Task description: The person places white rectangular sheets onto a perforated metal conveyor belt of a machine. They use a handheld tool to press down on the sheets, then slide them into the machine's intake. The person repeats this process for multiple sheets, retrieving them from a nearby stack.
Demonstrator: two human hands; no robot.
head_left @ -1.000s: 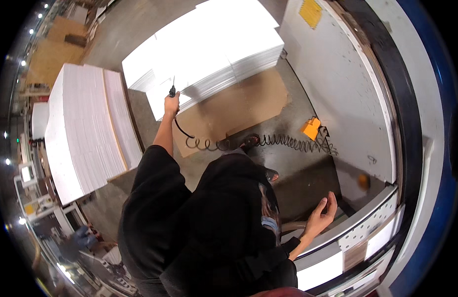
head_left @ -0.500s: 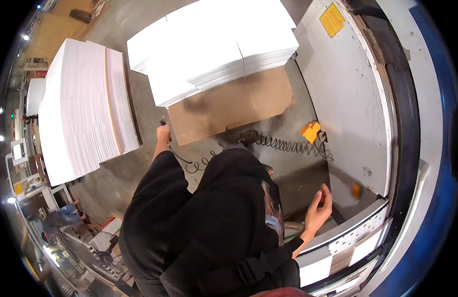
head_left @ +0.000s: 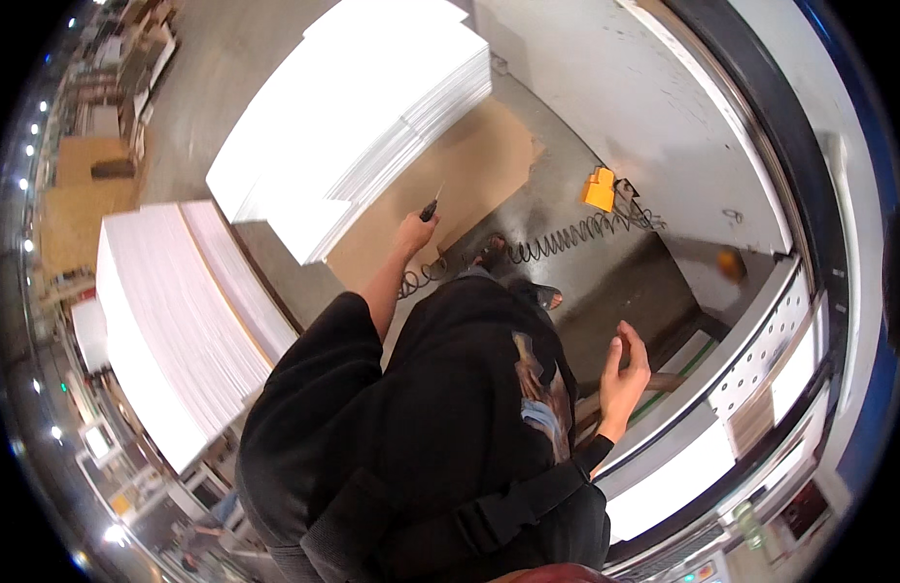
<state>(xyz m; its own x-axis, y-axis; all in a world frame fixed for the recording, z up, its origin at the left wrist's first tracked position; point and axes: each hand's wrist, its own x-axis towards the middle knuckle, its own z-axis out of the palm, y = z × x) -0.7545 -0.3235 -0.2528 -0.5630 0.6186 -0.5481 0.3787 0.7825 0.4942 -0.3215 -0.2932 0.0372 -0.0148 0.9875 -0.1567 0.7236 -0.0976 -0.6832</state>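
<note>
My left hand is closed round the dark handle of an air blow gun, whose thin nozzle points away from me. It is held above a brown cardboard sheet on the floor, at the front of a tall stack of white sheets. A black coiled hose runs along the floor toward that hand; part of its run is hidden by my arm and clothing. Out to the right, my right hand is empty, fingers stretched and slightly bent, near the machine's edge.
Another tall stack of white sheets stands at my left. A yellow foot-pedal-like box sits by the pale machine panel on the right. My sandalled feet are close to the hose.
The view has turned, shifting both stacks leftward. My left hand has swung right with the air blow gun, from beside the cardboard to above it. My right hand remains outstretched.
</note>
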